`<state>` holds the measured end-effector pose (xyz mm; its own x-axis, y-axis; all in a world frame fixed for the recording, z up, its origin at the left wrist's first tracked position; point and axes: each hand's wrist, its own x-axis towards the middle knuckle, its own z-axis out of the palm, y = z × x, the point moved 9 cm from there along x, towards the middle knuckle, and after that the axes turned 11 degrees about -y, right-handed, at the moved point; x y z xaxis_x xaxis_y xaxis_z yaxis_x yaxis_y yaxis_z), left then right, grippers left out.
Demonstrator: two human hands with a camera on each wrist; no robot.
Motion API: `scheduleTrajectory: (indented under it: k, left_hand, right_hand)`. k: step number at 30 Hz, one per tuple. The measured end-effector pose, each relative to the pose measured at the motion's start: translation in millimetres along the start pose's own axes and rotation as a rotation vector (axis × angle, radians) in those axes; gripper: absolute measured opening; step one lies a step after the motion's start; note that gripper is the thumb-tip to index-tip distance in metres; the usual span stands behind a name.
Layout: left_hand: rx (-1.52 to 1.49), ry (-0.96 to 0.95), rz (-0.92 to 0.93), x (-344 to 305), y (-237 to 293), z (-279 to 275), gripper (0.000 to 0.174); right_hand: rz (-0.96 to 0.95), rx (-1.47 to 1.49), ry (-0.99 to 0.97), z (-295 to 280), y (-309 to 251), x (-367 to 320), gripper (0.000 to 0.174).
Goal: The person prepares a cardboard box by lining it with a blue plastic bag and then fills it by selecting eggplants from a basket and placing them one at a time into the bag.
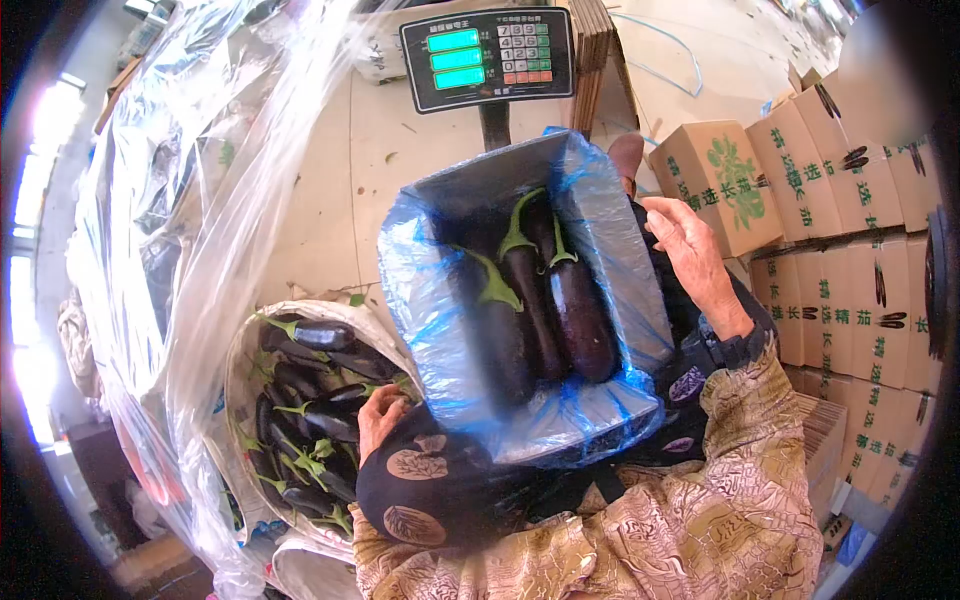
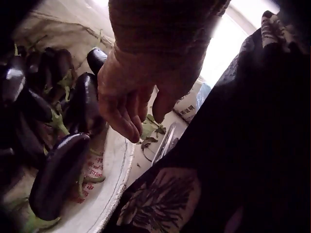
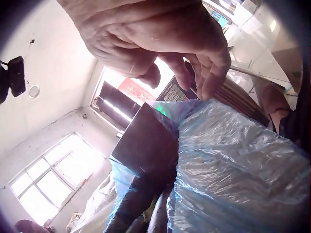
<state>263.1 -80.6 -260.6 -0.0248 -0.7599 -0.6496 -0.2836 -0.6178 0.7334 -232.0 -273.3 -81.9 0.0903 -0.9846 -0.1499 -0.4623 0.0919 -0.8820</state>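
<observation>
In front of my body is a box lined with blue-tinted plastic film, tilted in the head view, with several long dark eggplants inside. My right hand is beside the box's right wall, fingers loosely bent. In the right wrist view its fingertips come right at the film-covered rim. My left hand hangs by the edge of a round white sack full of eggplants. Its fingers point down, loosely curled, with nothing between them in the left wrist view.
Behind the box a scale display with lit green screens stands on a post. Printed cardboard boxes are stacked at the right. Clear plastic sheeting hangs along the left side. Flattened cardboard leans beside the scale.
</observation>
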Motion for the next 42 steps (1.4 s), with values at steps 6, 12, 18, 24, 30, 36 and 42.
scheduleTrajectory:
  k: [6,12,18,24,30,36,42]
  left_hand:
    - [-0.093,0.005,0.005,-0.2,-1.9,-1.1,0.034]
    - [0.001,-0.013,-0.035,6.6,-8.6,0.8,0.038]
    - [-0.115,-0.005,-0.026,21.0,-18.1,12.9,0.038]
    - [0.136,0.058,0.068,12.5,-18.5,8.2,0.036]
    - [-0.039,0.167,-0.124,-82.4,-73.7,8.9,0.039]
    - [-0.352,0.525,-0.245,-181.5,-190.3,-36.9,0.031]
    - [-0.321,0.809,-0.287,-231.3,-243.2,-98.9,0.033]
  right_hand:
    - [-0.007,0.0,-0.01,3.4,-1.4,-1.7,0.033]
    - [0.02,-0.02,-0.058,9.4,-5.1,-2.1,0.034]
    - [0.061,0.03,-0.084,16.8,-8.8,-0.5,0.033]
    - [0.115,-0.116,-0.142,22.1,-9.2,6.9,0.033]
    - [0.169,-0.172,-0.221,22.3,27.1,16.4,0.04]
    - [0.219,-0.124,-0.3,35.3,42.5,22.8,0.041]
    - [0.081,-0.32,-0.406,63.4,8.4,17.6,0.039]
